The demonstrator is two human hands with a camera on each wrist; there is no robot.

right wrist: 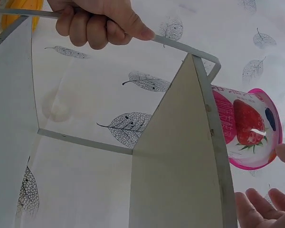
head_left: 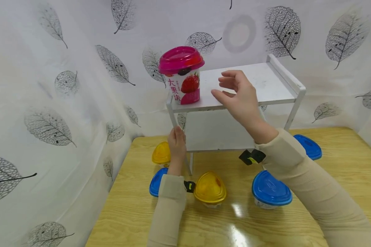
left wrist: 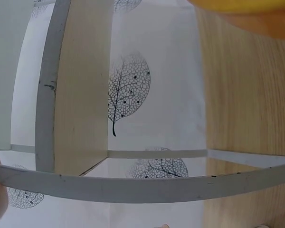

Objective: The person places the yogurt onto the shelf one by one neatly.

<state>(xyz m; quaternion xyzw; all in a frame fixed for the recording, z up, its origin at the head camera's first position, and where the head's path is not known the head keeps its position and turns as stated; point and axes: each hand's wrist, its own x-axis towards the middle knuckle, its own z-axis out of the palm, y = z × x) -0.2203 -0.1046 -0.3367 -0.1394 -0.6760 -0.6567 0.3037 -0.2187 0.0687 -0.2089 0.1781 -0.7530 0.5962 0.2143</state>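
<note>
A yogurt cup [head_left: 185,80] with a pink lid and a strawberry print stands upright on the left end of the white shelf rack's [head_left: 266,80] top board. My left hand [head_left: 177,144] grips the rack's front left post, below that board; its curled fingers also show in the right wrist view, where the hand [right wrist: 97,23] wraps the grey post. To the right of the cup, my right hand [head_left: 241,94] hovers over the board with fingers spread and loosely bent. A gap separates it from the cup, and it holds nothing.
Below the rack, on the wooden table [head_left: 136,219], sit tubs with yellow lids [head_left: 210,187] and blue lids [head_left: 271,188], some partly hidden by my arms. The rack has a lower board [head_left: 219,132]. A raised rail [head_left: 285,75] edges its right end. Leaf-patterned sheeting [head_left: 65,123] hangs around.
</note>
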